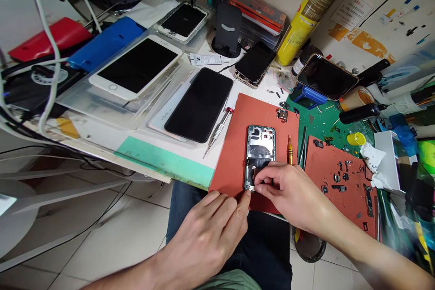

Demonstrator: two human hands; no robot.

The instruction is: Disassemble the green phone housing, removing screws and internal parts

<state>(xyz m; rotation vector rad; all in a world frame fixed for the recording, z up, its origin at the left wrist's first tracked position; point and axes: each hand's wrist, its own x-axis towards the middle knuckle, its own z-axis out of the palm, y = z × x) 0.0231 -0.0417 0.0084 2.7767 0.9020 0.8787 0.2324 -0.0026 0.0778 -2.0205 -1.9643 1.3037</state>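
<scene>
- A dark component (261,173) is pinched inside the lower half of the phone housing (260,144) by the closed thumb and fingertips of the right hand (292,195); its exact kind is hidden by those fingers.
- The housing's lower edge is touched by the thumb of the left hand (200,231), while that hand's other fingers are held open and together, gripping nothing.
- The housing is laid flat, interior upward, on a red silicone mat (227,154), with camera openings at its 12 o'clock end.
- Its upper interior is left as bare silvery metal, and the dark component is seated or held at the lower part.
- A small metal bracket (282,114) is placed at 1 o'clock, an orange-handled screwdriver (289,152) at 3 o'clock, and a steel screwdriver (217,129) at 9 o'clock.
- Further small parts are set out on a second red mat (322,176) at 4 o'clock.
- A black-screened phone (199,104) is placed at 10 o'clock, and a yellow gas can (312,13) at 1 o'clock, farther off.
</scene>
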